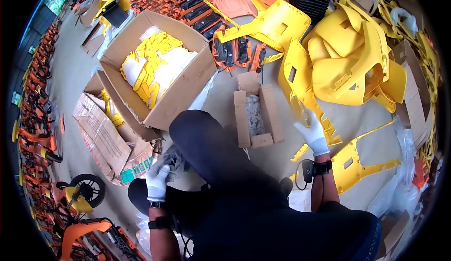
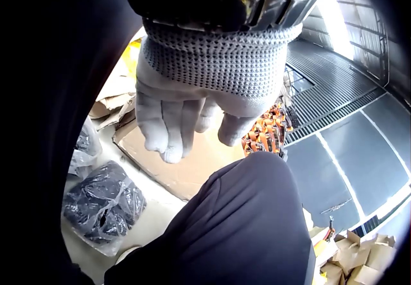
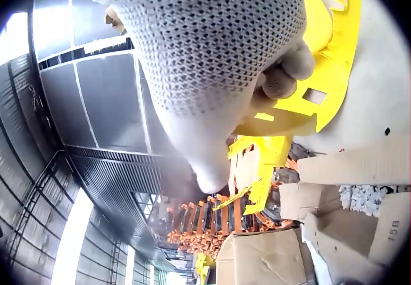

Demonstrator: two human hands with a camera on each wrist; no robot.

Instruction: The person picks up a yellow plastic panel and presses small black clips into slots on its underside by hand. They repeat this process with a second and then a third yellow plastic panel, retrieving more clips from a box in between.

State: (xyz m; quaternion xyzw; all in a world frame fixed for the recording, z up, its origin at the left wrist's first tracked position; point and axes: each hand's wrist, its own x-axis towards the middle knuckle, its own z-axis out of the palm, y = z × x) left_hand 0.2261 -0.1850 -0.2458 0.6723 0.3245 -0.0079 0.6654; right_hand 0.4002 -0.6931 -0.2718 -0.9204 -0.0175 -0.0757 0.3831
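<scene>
Both hands wear white knit gloves. The left hand (image 1: 159, 181) hangs by the person's bent left knee with loosely bent fingers and nothing in them. In the head view it overlaps a dark plastic-wrapped bundle (image 1: 174, 160); the left wrist view shows this bag (image 2: 106, 204) on the floor, apart from the fingers. The right hand (image 1: 312, 133) is stretched forward, thumb spread from the fingers, beside the lower part of a long yellow plastic panel (image 1: 293, 89). In the right wrist view its bent fingers (image 3: 280, 82) overlap the yellow panel (image 3: 334, 73).
An open carton (image 1: 256, 141) of small grey-white pieces stands ahead. A large carton (image 1: 181, 84) with yellow parts is at left, a flattened carton (image 1: 101, 141) beside it. Yellow shells (image 1: 340, 75) pile at right, near a flat yellow panel (image 1: 350, 167). Orange frames (image 1: 40, 115) line the left side.
</scene>
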